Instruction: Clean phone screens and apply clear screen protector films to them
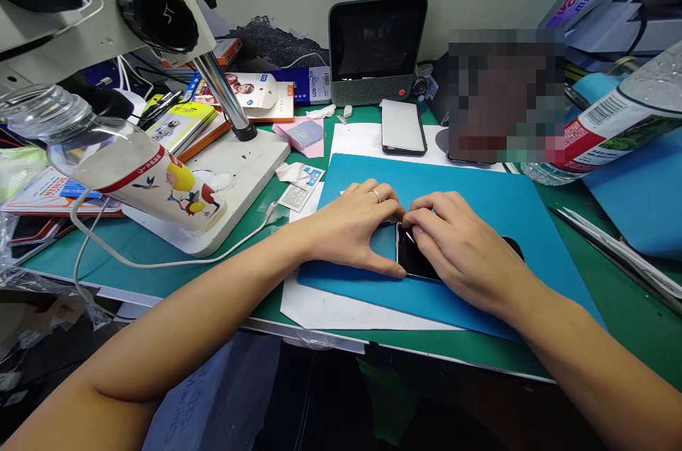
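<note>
A smartphone (413, 253) with a black screen lies flat on a blue mat (367, 174). My left hand (359, 224), with a ring on one finger, holds the phone's left end between the thumb at the near corner and the fingers at the far corner. My right hand (463, 245) lies over the middle of the phone and hides much of the screen. Its thumb and fingers are bent together at the phone's far left corner, close to my left fingertips. Whatever they pinch there is hidden.
A microscope stand (256, 167) and a tilted clear bottle (154, 174) are at left. A smart display (377, 46) stands at the back, with a pale rectangular device (403, 126) before it. A labelled bottle (602, 124) and tweezers-like tools (612, 241) lie at right. A white cable (213, 261) crosses the left side.
</note>
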Demonstrator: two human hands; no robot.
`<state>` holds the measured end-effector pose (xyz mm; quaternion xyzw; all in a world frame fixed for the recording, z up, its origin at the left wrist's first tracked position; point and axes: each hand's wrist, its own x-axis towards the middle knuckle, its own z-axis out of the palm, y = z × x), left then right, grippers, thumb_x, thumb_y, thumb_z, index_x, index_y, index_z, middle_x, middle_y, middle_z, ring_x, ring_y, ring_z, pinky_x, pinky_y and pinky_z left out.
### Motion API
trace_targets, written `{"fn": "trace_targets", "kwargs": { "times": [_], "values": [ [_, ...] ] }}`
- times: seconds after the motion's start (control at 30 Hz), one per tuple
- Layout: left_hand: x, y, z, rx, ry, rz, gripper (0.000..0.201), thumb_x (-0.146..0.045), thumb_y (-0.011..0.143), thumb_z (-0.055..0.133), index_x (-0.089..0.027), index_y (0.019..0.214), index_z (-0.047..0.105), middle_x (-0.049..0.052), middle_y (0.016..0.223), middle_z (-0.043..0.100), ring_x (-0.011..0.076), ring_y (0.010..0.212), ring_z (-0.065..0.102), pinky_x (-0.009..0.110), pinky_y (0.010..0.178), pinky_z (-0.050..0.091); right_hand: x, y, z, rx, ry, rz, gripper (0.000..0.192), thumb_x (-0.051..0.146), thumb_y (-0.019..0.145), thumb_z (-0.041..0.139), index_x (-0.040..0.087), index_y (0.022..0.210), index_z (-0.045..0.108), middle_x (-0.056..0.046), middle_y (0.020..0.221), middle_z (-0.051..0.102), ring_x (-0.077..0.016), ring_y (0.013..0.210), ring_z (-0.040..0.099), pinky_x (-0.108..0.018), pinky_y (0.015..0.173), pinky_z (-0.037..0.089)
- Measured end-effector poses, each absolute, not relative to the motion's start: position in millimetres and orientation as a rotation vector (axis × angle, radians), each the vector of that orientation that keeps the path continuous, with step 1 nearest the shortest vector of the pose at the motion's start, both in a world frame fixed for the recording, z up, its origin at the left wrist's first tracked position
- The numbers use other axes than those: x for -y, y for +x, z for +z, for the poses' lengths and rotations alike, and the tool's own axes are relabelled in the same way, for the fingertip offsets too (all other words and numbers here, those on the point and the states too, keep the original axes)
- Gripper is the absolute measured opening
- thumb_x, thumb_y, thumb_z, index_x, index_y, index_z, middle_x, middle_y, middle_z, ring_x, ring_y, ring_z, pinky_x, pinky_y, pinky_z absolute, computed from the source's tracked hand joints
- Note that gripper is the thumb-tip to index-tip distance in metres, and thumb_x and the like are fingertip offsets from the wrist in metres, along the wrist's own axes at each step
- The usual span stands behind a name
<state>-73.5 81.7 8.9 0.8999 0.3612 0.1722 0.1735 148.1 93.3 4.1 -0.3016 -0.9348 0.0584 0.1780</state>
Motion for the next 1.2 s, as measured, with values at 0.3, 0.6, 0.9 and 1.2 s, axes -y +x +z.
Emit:
{"fn": "trace_targets", "kwargs": {
  "times": [0.3,0.6,0.9,1.2],
  "values": [
    [-82,-74,9,-1.022,2.552,0.489,0.06,-0.062,0.075,0.079,-0.018,0.109,0.058,0.01,0.115,0.058,0.0292,0.105,0.051,0.043,0.093,0.041,-92,147,5,2.633,-0.873,0.21,0.026,0.022,0.1,0.041,0.02,0.105,0.066,-0.012,0.108,0.062,-0.0281,0.098,0.055,-0.042,0.079,0.049],
    [-81,-73,10,-1.029,2.522,0.501,0.059,-0.061,0.075,0.08,-0.02,0.111,0.057,0.009,0.114,0.058,0.0283,0.104,0.051,0.042,0.091,0.042,-91,146,9,2.681,-0.864,0.179,0.025,0.022,0.102,0.041,0.014,0.104,0.065,-0.013,0.106,0.061,-0.0261,0.097,0.054,-0.041,0.084,0.049],
    [-78,-69,13,-1.04,2.488,0.496,0.059,-0.057,0.076,0.081,-0.02,0.114,0.057,0.007,0.113,0.057,0.0266,0.103,0.05,0.041,0.092,0.042,-88,145,11,2.699,-0.92,0.201,0.027,0.026,0.105,0.038,0.016,0.102,0.063,-0.011,0.104,0.061,-0.0251,0.096,0.053,-0.043,0.085,0.048],
    [-73,-63,15,-1.063,2.403,0.477,0.056,-0.053,0.077,0.082,-0.023,0.116,0.055,0.006,0.116,0.055,0.0264,0.106,0.048,0.041,0.092,0.043,-85,144,13,2.657,-0.963,0.223,0.031,0.045,0.101,0.049,0.017,0.1,0.061,-0.009,0.103,0.062,-0.0244,0.093,0.054,-0.04,0.079,0.049]
  ]
}}
